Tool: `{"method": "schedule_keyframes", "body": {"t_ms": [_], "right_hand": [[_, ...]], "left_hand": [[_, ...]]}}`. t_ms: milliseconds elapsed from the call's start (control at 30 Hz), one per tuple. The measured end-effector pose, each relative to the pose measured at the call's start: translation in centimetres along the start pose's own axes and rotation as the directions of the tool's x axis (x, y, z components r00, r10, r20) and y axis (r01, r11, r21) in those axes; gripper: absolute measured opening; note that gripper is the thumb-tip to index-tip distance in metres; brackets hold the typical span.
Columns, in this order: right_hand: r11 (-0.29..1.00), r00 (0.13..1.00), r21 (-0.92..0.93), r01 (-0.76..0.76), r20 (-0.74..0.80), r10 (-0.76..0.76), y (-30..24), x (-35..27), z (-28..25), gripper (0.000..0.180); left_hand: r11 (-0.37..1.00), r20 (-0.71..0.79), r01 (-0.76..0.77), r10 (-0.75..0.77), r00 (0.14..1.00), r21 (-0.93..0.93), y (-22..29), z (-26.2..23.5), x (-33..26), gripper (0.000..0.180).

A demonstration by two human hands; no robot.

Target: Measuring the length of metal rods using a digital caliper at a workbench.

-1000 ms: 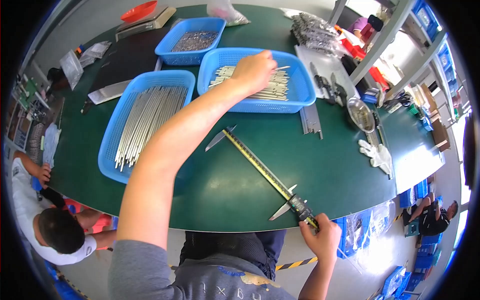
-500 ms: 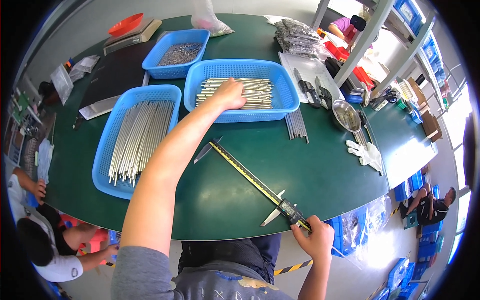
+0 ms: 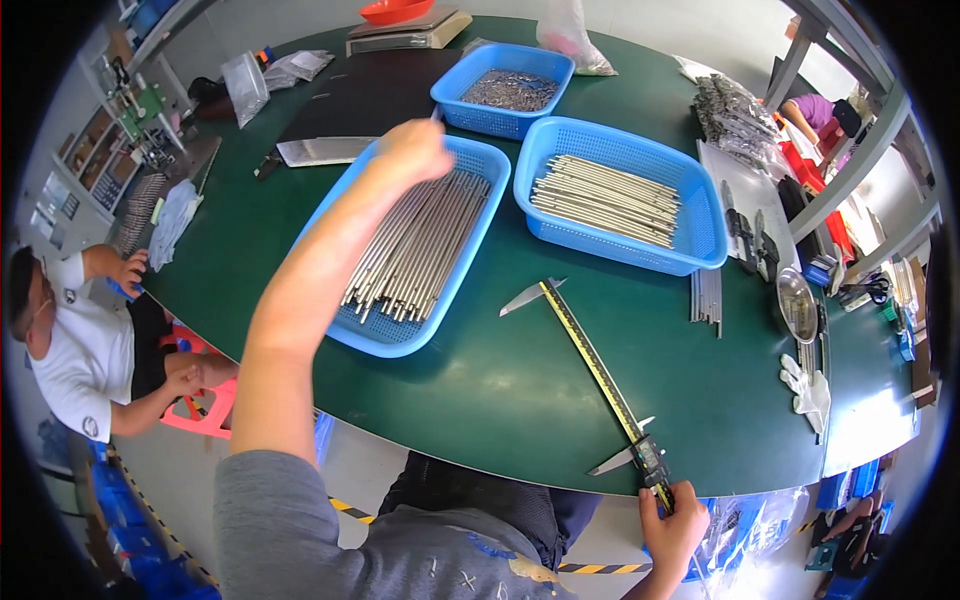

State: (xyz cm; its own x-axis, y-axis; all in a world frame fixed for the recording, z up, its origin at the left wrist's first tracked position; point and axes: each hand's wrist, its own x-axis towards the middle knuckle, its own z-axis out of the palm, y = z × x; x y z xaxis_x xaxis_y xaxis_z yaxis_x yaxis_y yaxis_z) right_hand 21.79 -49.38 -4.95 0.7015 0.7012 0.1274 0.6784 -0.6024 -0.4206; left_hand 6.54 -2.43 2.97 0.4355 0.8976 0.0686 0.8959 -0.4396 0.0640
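My left hand [image 3: 412,153] is over the far end of the left blue basket [image 3: 384,343], its fingers smeared by motion, so what they hold, if anything, cannot be told. Long thin metal rods [image 3: 425,245] lie lengthwise in that basket. A second blue basket [image 3: 622,257], right of it, has shorter metal rods [image 3: 610,200] lying side by side. At the table's near edge my right hand [image 3: 677,525] is closed round the end of a long digital caliper [image 3: 596,360]. The caliper's jaws point left, and its far end rests toward the middle of the green table [image 3: 480,390].
Farther back stand a blue basket [image 3: 550,62] of small metal parts and a scale [image 3: 410,32] with a red tray. Loose rods [image 3: 705,298], knives [image 3: 745,240], a metal bowl [image 3: 797,305] and a white glove [image 3: 806,390] lie at right. A co-worker [image 3: 90,340] sits at left.
My left hand has gone from the rods in the right basket to above the left basket. The view has swung left. My right hand still grips the caliper.
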Motion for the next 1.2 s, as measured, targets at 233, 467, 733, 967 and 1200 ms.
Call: {"method": "schedule_keyframes", "body": {"t_ms": [233,467,733,967,1200], "right_hand": [[0.999,0.998,0.020,-0.047,0.048,0.045,-0.4,0.2,-0.3,0.035],[0.999,0.999,-0.039,-0.019,0.033,0.020,-0.4,-0.1,-0.6,0.034],[0.989,0.992,-0.092,0.119,-0.031,-0.122,-0.8,-0.5,-0.9,0.026],[0.991,0.992,0.099,0.085,-0.104,-0.075,-1.5,-1.1,-0.2,0.028],[0.994,0.992,0.071,0.083,-0.102,-0.075,-1.2,-1.1,-0.2,0.025]], "left_hand": [[0.990,0.152,-0.008,0.029,0.988,-0.140,-6.6,3.4,-1.9,0.027],[0.799,0.159,0.201,-0.133,0.978,-0.567,-7.8,3.2,-1.9,0.018],[0.505,-0.693,-0.833,0.517,0.503,-0.227,4.9,-1.5,-11.2,0.027],[0.063,-0.668,-0.998,0.743,0.048,0.000,11.2,5.7,-20.9,0.033],[0.076,-0.646,-0.994,0.756,0.109,-0.079,10.6,9.0,-21.0,0.033]]}}
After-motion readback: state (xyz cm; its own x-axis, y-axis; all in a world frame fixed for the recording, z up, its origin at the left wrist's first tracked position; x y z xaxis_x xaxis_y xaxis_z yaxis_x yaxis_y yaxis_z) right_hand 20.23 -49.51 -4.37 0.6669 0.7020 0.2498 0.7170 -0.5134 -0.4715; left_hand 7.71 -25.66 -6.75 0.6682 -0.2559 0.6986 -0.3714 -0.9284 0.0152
